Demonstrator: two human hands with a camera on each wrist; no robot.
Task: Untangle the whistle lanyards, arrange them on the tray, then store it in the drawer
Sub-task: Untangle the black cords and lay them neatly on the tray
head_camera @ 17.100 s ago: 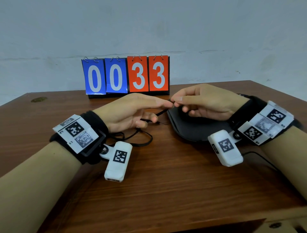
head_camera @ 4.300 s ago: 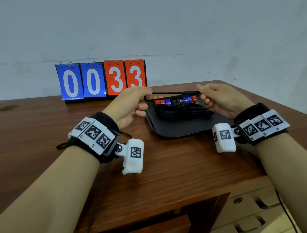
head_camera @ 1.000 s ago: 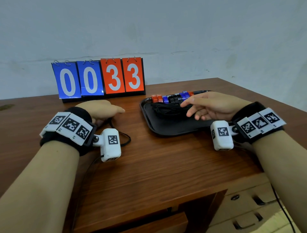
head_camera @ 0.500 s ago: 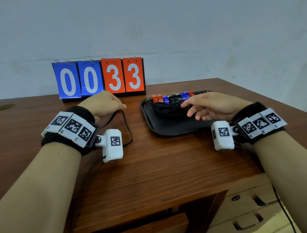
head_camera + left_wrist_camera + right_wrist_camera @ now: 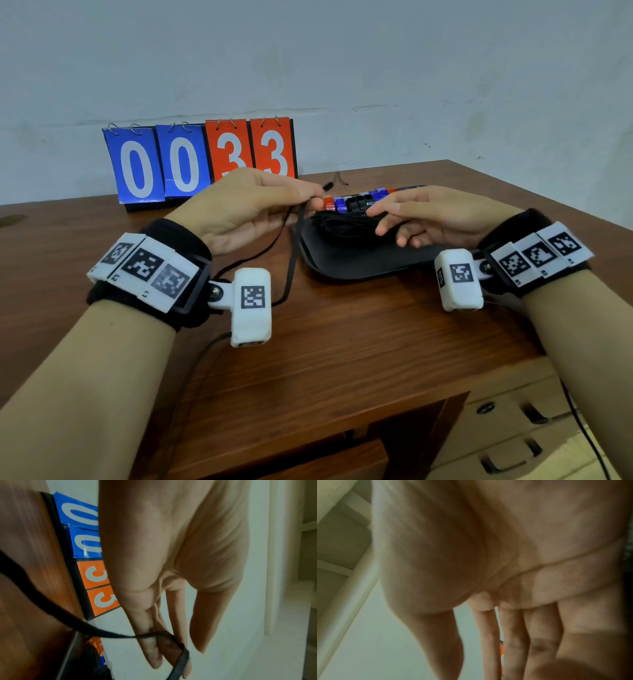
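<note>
My left hand pinches a loose black lanyard near its metal clasp, above the left edge of the black tray. The cord hangs down to the table and loops back beneath my wrist. The left wrist view shows the lanyard running across to my fingertips. Several orange, blue and black whistles are lined up along the tray's far rim, their black cords bunched in front. My right hand hovers over those cords with fingers spread and relaxed, holding nothing.
A flip scoreboard reading 0033 stands at the back of the wooden table against the wall. Drawers with handles sit under the table's right side. A thin cable hangs from my right wrist.
My left hand has lifted the loose lanyard from the table's left side and carried it right, up to the tray's edge. My right hand stays over the tray.
</note>
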